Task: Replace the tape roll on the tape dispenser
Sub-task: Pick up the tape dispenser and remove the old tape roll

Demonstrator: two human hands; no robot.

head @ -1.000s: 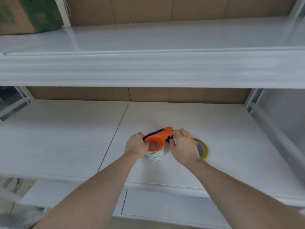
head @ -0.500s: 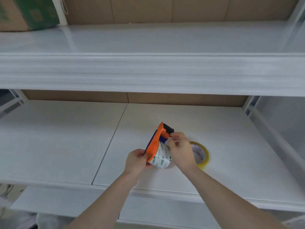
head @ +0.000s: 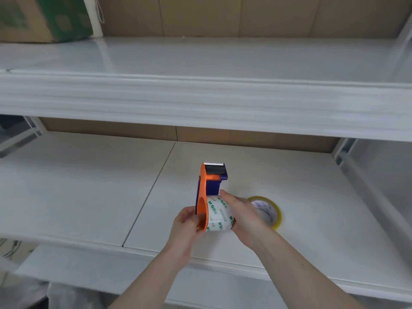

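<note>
An orange and blue tape dispenser (head: 204, 188) is held upright above the white shelf (head: 89, 197), its toothed cutter pointing up. A white roll with green lettering (head: 218, 214) sits on its hub. My left hand (head: 186, 221) grips the orange side of the dispenser from the left. My right hand (head: 242, 212) wraps the white roll from the right. A yellow-edged tape roll (head: 270, 209) lies flat on the shelf just behind my right hand, partly hidden by it.
An upper white shelf (head: 200, 94) overhangs the work area. A green and brown cardboard box (head: 44, 16) stands on it at the far left. A metal upright (head: 347, 157) borders the right side. The shelf's front edge lies under my wrists.
The dispenser has been lifted off the shelf and turned upright, cutter now pointing up. My right hand has shifted from the cutter end down onto the white roll.
</note>
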